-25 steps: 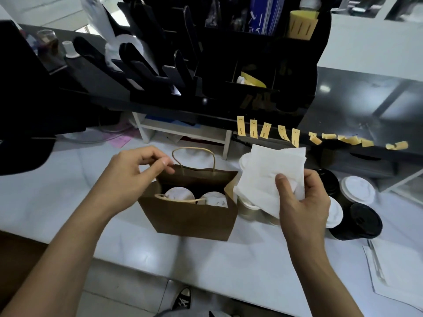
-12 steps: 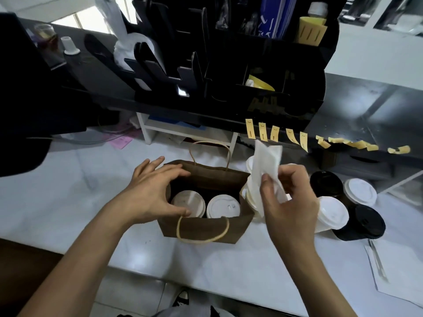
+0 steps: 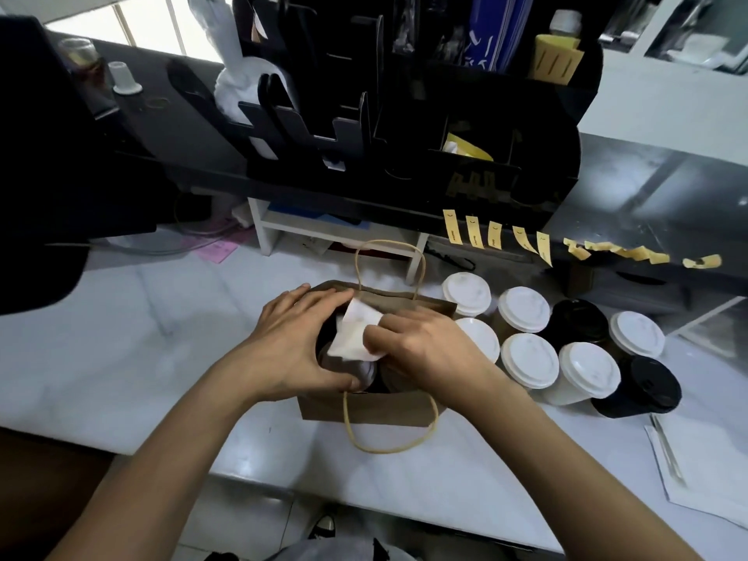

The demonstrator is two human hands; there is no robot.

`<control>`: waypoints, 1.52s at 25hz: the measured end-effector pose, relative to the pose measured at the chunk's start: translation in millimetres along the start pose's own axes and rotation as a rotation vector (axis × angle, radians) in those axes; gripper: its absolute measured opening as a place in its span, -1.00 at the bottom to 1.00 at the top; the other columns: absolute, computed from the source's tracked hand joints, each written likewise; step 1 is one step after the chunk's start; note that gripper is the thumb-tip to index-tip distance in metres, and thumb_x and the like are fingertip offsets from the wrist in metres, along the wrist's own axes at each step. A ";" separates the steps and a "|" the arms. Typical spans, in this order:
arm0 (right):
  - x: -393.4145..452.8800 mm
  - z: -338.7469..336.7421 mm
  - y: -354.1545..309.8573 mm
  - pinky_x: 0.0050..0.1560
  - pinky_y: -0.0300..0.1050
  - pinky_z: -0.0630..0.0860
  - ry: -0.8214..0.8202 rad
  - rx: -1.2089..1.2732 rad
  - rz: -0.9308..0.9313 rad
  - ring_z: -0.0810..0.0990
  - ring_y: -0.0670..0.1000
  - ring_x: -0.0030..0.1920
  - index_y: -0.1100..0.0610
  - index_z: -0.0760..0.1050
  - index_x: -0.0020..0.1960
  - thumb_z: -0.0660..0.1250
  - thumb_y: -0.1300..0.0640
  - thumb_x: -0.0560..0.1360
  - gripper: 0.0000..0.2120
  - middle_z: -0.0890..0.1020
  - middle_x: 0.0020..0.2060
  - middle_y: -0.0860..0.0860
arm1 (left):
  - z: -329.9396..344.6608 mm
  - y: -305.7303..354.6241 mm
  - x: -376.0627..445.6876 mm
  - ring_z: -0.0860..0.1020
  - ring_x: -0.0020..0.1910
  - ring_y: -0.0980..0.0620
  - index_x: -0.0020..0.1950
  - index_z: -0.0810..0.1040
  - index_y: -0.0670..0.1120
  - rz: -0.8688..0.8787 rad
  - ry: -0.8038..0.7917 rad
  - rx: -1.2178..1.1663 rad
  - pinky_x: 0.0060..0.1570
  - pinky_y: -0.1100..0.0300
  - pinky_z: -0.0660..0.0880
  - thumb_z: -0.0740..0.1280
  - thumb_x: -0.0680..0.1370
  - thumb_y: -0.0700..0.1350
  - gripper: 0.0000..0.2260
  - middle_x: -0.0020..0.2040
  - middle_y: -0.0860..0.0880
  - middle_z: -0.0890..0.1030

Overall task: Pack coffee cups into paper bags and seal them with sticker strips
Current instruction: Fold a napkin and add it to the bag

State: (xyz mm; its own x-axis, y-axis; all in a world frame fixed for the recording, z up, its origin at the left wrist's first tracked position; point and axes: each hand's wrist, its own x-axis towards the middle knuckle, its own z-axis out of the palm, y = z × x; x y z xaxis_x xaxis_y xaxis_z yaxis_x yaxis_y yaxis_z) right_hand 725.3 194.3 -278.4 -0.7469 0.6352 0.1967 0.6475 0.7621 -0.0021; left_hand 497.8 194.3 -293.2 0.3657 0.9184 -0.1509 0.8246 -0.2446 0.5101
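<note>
A brown paper bag (image 3: pixel 376 408) with twine handles stands open on the white counter, with lidded cups inside, mostly hidden by my hands. My left hand (image 3: pixel 291 342) spans the bag's left rim, fingers on the far edge and thumb on the near edge, holding the mouth apart. My right hand (image 3: pixel 421 342) pinches a folded white napkin (image 3: pixel 356 332) and holds it down in the bag's mouth over the cups. Several yellow sticker strips (image 3: pixel 473 234) hang from the black shelf edge behind.
Several lidded coffee cups, white (image 3: pixel 528 358) and black (image 3: pixel 643 384), stand right of the bag. A black organiser rack (image 3: pixel 404 115) rises behind. A white paper sheet (image 3: pixel 712 471) lies at the right, near the counter's front edge.
My right hand has brought the napkin from beside the bag down into its mouth. My left hand has spread wider across the rim. The camera has moved closer.
</note>
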 end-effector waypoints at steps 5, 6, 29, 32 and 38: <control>24.4 1.8 8.3 -0.17 -0.08 0.34 -0.318 -0.008 0.100 0.61 0.07 -0.06 0.00 0.51 0.04 0.41 0.15 0.51 -0.85 0.61 -0.07 -0.05 | 0.0 -0.7 -1.2 -0.06 0.60 0.06 0.60 0.01 0.27 0.003 0.020 -0.023 0.55 0.00 -0.01 0.34 0.21 0.50 0.03 0.61 0.17 0.12; 26.3 2.5 8.7 -0.14 -0.07 0.41 -0.394 -0.004 0.141 0.61 0.06 -0.03 -0.02 0.52 0.04 0.44 0.13 0.50 -0.83 0.62 -0.05 -0.05 | 0.2 -0.9 -1.8 -0.06 0.60 0.06 0.60 0.02 0.27 0.003 0.027 -0.022 0.54 0.01 -0.01 0.37 0.23 0.48 0.02 0.61 0.16 0.13; -69.8 -1.6 24.5 -0.11 -0.13 0.42 0.476 0.466 0.851 0.53 -0.11 -0.10 0.02 0.54 -0.14 0.25 -0.12 0.60 -0.74 0.53 -0.19 -0.17 | -6.3 -20.0 -14.6 0.34 0.29 0.13 0.13 0.43 0.19 -0.049 0.340 -0.175 0.17 0.12 0.34 0.32 0.54 0.21 -0.77 0.27 0.26 0.37; -77.3 10.6 19.5 -0.05 -0.16 0.41 0.417 0.556 0.873 0.52 -0.15 0.04 -0.04 0.57 -0.21 0.14 -0.25 0.64 -0.57 0.54 -0.06 -0.23 | -7.8 -28.0 -16.3 0.32 0.37 0.13 0.01 0.52 0.19 -0.090 0.248 -0.217 0.27 0.01 0.37 0.30 0.46 0.36 -0.70 0.33 0.34 0.34; -76.0 23.0 15.3 0.26 -0.07 0.44 0.223 0.680 0.800 0.36 -0.19 0.39 -0.25 0.65 -0.02 0.00 -0.51 0.52 -0.46 0.36 0.32 -0.41 | -4.9 -24.9 -18.8 0.27 0.46 0.13 0.13 0.52 0.27 -0.054 0.092 -0.249 0.38 -0.07 0.35 0.40 0.32 0.47 -0.52 0.49 0.38 0.20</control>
State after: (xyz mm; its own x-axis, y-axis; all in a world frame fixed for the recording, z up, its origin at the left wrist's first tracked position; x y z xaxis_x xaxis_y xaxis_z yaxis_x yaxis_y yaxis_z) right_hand 788.5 160.5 -315.9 -0.0541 0.9961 0.0702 0.6650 0.0884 -0.7416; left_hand 468.3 184.7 -298.9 0.2742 0.9552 -0.1116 0.7063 -0.1213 0.6975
